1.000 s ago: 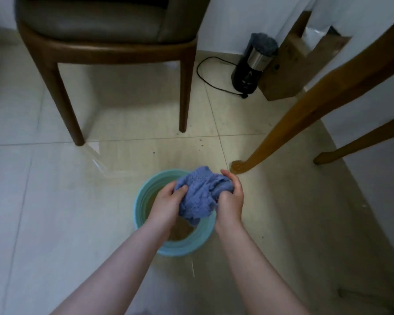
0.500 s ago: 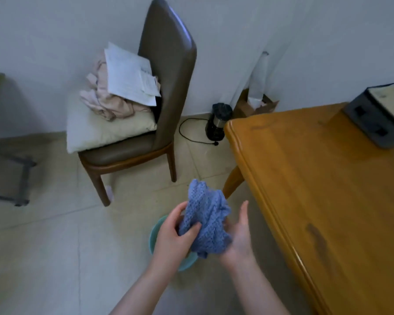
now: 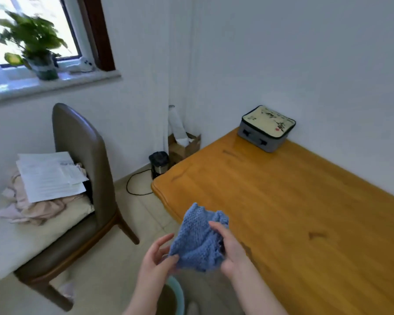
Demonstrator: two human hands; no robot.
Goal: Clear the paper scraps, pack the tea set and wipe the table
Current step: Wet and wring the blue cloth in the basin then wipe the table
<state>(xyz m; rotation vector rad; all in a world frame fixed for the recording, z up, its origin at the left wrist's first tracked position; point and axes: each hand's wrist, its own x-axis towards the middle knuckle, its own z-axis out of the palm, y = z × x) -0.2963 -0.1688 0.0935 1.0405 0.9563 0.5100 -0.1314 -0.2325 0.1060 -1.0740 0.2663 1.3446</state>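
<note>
Bare left forearm [image 3: 145, 294], bare right forearm [image 3: 256, 293], left hand [image 3: 156, 258] and right hand [image 3: 231, 251] uncovered, slender fingers, plain wrists

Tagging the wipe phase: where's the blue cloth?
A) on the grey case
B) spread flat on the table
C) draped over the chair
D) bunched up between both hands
D: the blue knitted cloth is gripped by the left hand and right hand, not lying on the wooden table.

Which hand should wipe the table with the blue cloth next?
Probably the right hand. It grips the blue cloth on the side nearest the wooden table, beside its edge. The left hand pinches the cloth's other corner, farther from the table.
</note>
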